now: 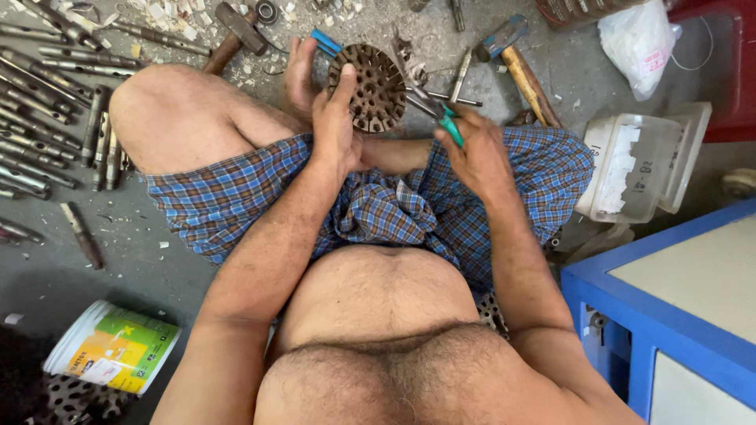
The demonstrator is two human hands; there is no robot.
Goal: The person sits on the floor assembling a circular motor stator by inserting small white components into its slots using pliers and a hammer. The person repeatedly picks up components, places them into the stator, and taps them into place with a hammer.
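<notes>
I sit on the floor with a round, rusty metal piece full of holes (378, 85) held upright in front of my crossed legs. My left hand (337, 118) grips its left rim, thumb up along the edge. My right hand (472, 149) holds pliers with green handles (435, 110); their jaws reach the right side of the round piece. A foot (299, 75) rests just left of the piece.
Many metal rods and shafts (47, 94) lie on the floor at the left. Two hammers (236, 35) (520, 67) lie ahead. A clear plastic box (638, 165) and a blue cabinet (669, 307) stand at the right, a paint bucket (110, 346) at the lower left.
</notes>
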